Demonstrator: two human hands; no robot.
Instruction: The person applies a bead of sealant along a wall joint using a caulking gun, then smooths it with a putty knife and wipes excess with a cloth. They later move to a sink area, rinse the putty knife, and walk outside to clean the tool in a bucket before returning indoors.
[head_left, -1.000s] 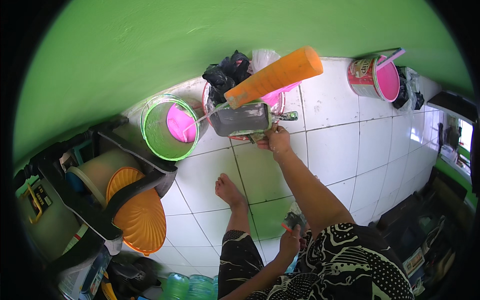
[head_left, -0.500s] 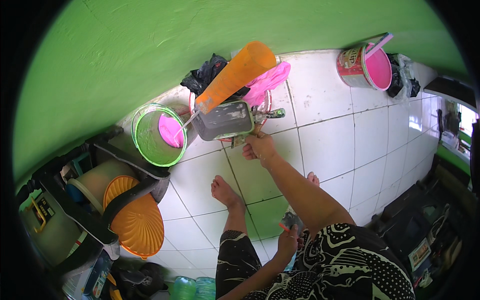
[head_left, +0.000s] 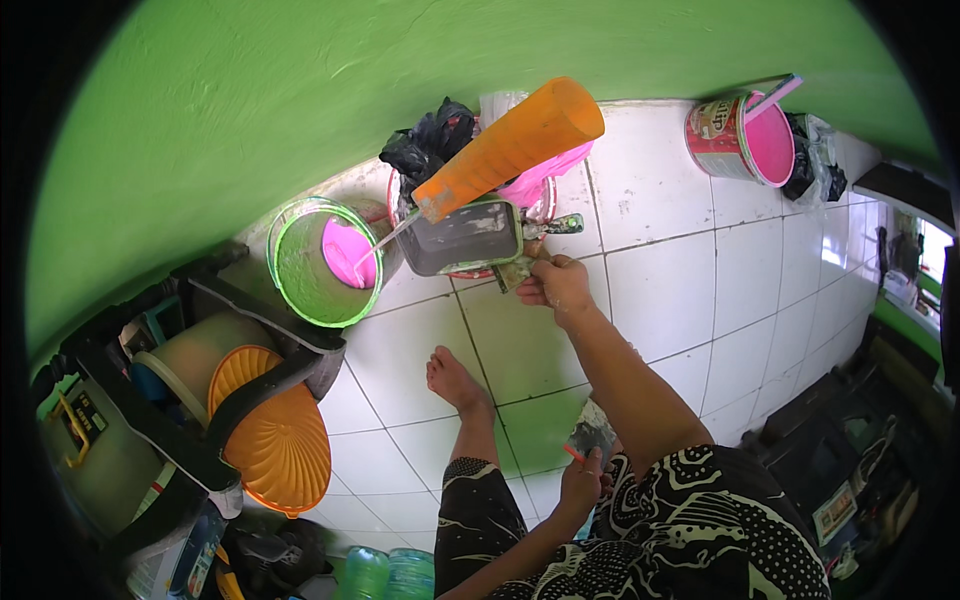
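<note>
My right hand (head_left: 556, 284) is closed around a putty knife (head_left: 514, 273), its smeared blade beside the near right corner of a grey rectangular tray (head_left: 462, 240). The tray rests on top of a red-rimmed bucket (head_left: 549, 200). Another scraper (head_left: 565, 225), with a green-marked handle, lies at the tray's right side. Low in front of my body, my left hand (head_left: 580, 484) grips a broad-bladed scraper (head_left: 592, 432) that has an orange part near the fingers. An orange tapered tube (head_left: 515, 145) leans over the tray among black plastic (head_left: 430, 142) and pink plastic (head_left: 545, 178).
Left of the tray stands a green-rimmed bucket (head_left: 300, 270) with pink paint and a stick inside. A pink paint bucket (head_left: 768, 140) sits by the green wall (head_left: 350, 80). A dark rack (head_left: 200, 400) holding an orange lid (head_left: 270, 430) is at left; dark furniture (head_left: 850, 450) at right.
My right hand and its putty knife have shifted slightly right and away from me beside the tray. More of the left hand's scraper blade shows. The whole view has shifted a little.
</note>
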